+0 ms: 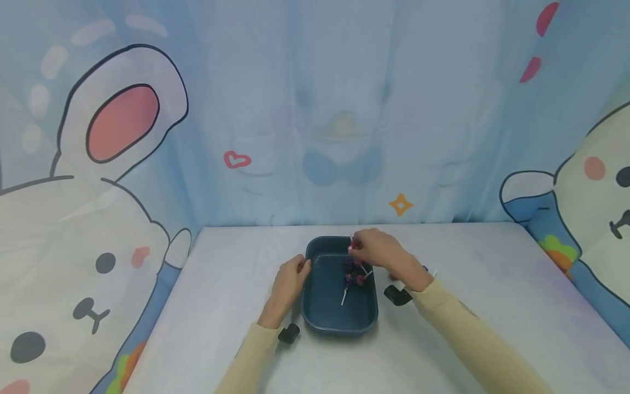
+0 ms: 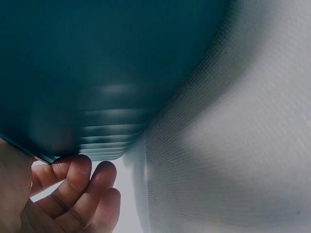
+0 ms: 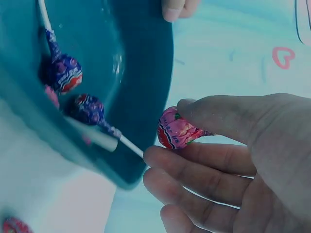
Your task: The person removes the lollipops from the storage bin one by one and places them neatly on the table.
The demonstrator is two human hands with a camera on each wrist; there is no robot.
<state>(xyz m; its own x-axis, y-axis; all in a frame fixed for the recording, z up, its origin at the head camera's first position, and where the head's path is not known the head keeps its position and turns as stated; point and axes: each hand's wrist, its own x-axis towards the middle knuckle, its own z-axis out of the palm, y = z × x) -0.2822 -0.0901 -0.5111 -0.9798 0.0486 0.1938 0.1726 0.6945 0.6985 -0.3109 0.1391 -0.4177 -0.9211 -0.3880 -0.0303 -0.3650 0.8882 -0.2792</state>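
A dark teal rectangular tub (image 1: 322, 314) stands on the table in the head view. My left hand (image 1: 289, 284) holds its left rim; in the left wrist view the thumb and curled index finger (image 2: 77, 172) pinch the edge. Over the tub's far right corner is my right hand (image 1: 381, 249). It pinches a pink-wrapped lollipop (image 3: 176, 128) between thumb and fingers. Several lollipops lie inside along the right side, among them a purple-wrapped lollipop (image 3: 67, 73) and another purple lollipop (image 3: 88, 109) whose white stick leans on the wall.
Outside the tub, a red-pink lollipop (image 3: 15, 225) lies on the white table (image 1: 231, 306). Partly hidden behind the right wrist is a white stick (image 1: 435, 272). A blue cartoon curtain (image 1: 256, 109) hangs behind the table.
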